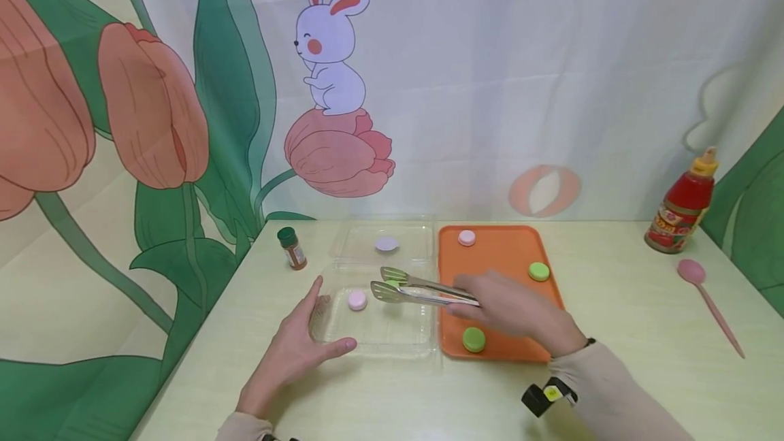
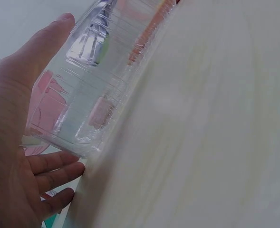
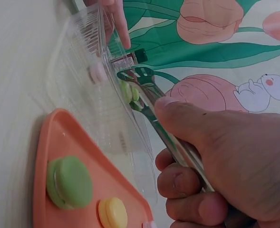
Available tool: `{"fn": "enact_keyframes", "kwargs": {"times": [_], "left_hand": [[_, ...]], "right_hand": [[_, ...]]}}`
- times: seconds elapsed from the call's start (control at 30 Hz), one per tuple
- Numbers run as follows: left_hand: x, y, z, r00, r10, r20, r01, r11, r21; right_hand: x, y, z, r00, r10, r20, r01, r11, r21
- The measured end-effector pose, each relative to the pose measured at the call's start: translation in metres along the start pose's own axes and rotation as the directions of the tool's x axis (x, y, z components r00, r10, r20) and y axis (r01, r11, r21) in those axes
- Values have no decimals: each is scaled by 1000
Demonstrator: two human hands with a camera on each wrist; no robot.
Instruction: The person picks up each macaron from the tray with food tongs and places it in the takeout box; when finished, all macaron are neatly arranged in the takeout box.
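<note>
My right hand [image 1: 505, 301] grips metal tongs [image 1: 437, 290] with slotted tips, reaching left over a clear plastic container [image 1: 392, 348]. Between the tips is a green macaron [image 3: 129, 91], mostly covered by the tongs in the head view. Inside the container lies a pink macaron [image 1: 357, 300]. My left hand [image 1: 300, 339] is at the container's left side with fingers and thumb spread around its near corner; in the left wrist view the fingertips are right at its wall. The container's open lid [image 1: 349, 242] lies behind it, with a white oval label [image 1: 386, 244].
An orange tray [image 1: 502, 250] adjoins the container, bearing a pink macaron [image 1: 467, 237], green macarons [image 1: 474, 339] and a yellow macaron [image 3: 113, 213]. A green-capped spice jar [image 1: 292, 248] stands back left. Far right are a red sauce bottle [image 1: 681, 206] and a pink spoon [image 1: 710, 305].
</note>
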State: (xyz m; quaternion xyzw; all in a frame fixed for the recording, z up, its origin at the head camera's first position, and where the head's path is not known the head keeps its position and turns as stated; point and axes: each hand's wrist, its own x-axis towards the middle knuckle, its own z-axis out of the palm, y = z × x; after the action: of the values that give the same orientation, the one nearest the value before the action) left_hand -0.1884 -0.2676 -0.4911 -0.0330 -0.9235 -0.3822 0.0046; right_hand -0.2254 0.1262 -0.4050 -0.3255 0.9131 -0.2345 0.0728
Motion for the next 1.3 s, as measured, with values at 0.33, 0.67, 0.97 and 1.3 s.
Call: {"fn": "enact_keyframes", "kwargs": {"times": [0.33, 0.67, 0.97, 1.3], "left_hand": [[1, 0, 0, 1000, 4, 1, -4, 1000, -8], [-1, 1, 0, 1000, 14, 2, -14, 1000, -19], [0, 0, 1, 1000, 14, 0, -14, 1000, -13], [-1, -1, 0, 1000, 29, -7, -29, 1000, -10]], "right_hand": [[18, -10, 3, 999, 18, 42, -17, 999, -35], [25, -21, 5, 988, 108, 108, -105, 994, -35], [32, -28, 6, 990, 97, 106, -88, 992, -87], [36, -28, 8, 989, 97, 111, -88, 992, -88]]}}
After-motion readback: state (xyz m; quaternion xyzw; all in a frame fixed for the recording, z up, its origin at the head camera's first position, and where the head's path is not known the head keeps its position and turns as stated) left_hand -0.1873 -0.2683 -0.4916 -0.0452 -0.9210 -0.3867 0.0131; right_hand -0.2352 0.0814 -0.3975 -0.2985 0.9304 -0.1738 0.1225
